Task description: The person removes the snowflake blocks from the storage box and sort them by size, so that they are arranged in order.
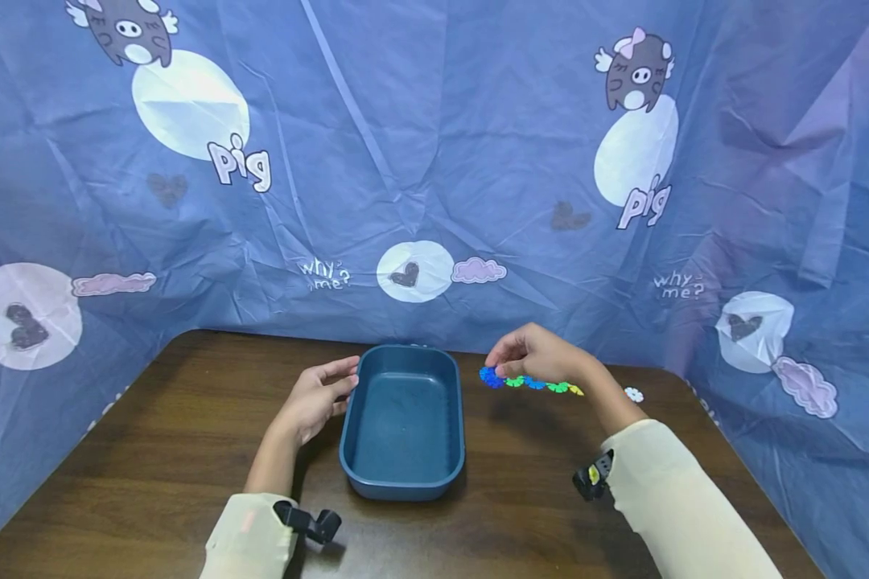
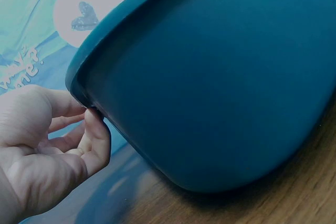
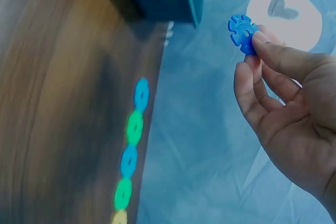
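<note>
A deep blue-green plastic tub (image 1: 404, 486) stands on the table, its inside bare. My left hand (image 1: 320, 398) is at its far left side, fingers bent and fingertips gripping the rim, as the left wrist view (image 2: 58, 145) shows. Beyond the tub's right side, my right hand (image 1: 543, 354) pinches a dark blue notched plastic disc (image 3: 242, 32) between thumb and fingers, raised over the table. Below it, near the table's back edge, lies a row of similar discs: a light blue disc (image 3: 142, 94), a green disc (image 3: 135, 127), others, and a yellow one (image 3: 119, 217).
A white notched disc (image 1: 633, 394) lies farther right, beyond the right forearm. The brown wooden table (image 1: 152, 458) ends at the back against a blue printed cloth (image 1: 434, 161), which also hangs along both sides.
</note>
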`<state>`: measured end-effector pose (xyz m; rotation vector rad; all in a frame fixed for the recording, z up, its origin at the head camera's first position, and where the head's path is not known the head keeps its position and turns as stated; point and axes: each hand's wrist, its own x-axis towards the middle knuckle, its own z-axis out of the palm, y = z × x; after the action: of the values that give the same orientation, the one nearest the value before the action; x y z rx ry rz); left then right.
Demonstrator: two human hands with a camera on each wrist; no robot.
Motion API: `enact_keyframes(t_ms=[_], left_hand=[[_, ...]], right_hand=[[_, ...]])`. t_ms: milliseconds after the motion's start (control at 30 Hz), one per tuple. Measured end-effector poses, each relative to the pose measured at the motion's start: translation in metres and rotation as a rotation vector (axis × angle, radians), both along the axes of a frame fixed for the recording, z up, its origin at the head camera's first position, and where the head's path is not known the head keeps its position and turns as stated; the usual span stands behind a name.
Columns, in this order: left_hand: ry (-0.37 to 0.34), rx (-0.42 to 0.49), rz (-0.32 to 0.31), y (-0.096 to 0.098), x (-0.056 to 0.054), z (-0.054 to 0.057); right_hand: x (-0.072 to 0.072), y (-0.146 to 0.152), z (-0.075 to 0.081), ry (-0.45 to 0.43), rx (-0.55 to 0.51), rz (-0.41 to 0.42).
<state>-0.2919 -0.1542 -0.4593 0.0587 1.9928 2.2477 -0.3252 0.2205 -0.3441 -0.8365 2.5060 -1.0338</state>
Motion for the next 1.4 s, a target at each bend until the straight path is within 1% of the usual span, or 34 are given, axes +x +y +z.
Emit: enact_keyframes(t_ms=[167, 333, 500, 667, 733, 900, 1033, 1133, 1300, 1400], left_hand=[[0.011, -0.008, 0.004, -0.001, 0.001, 0.0], [0.003, -0.013, 0.012, -0.001, 0.001, 0.0], [0.002, -0.015, 0.017, 0.0, 0.0, 0.0], [0.006, -0.024, 0.014, 0.0, 0.0, 0.0], [0.003, -0.027, 0.015, 0.0, 0.0, 0.0], [0.003, -0.025, 0.014, -0.001, 0.001, 0.0], [0.004, -0.028, 0.015, -0.001, 0.001, 0.0], [0.003, -0.033, 0.016, -0.001, 0.002, 0.0], [0.0, -0.029, 0.018, -0.001, 0.001, 0.0], [-0.001, -0.024, 0.017, -0.001, 0.001, 0.0]], right_hand=[[-0.002, 0.024, -0.004, 0.007, 0.029, -0.04], [-0.005, 0.053, -0.013, 0.006, 0.064, -0.094], [-0.006, 0.085, -0.022, 0.034, 0.083, -0.164], [-0.006, 0.118, -0.038, 0.073, 0.044, -0.217], [-0.004, 0.131, -0.046, 0.079, 0.018, -0.252], [0.004, 0.158, -0.066, 0.078, -0.084, -0.405], [0.011, 0.177, -0.081, 0.117, -0.162, -0.535], [0.014, 0.19, -0.091, 0.128, -0.205, -0.627], [0.017, 0.203, -0.101, 0.114, -0.273, -0.778], [0.018, 0.207, -0.106, 0.112, -0.325, -0.901]])
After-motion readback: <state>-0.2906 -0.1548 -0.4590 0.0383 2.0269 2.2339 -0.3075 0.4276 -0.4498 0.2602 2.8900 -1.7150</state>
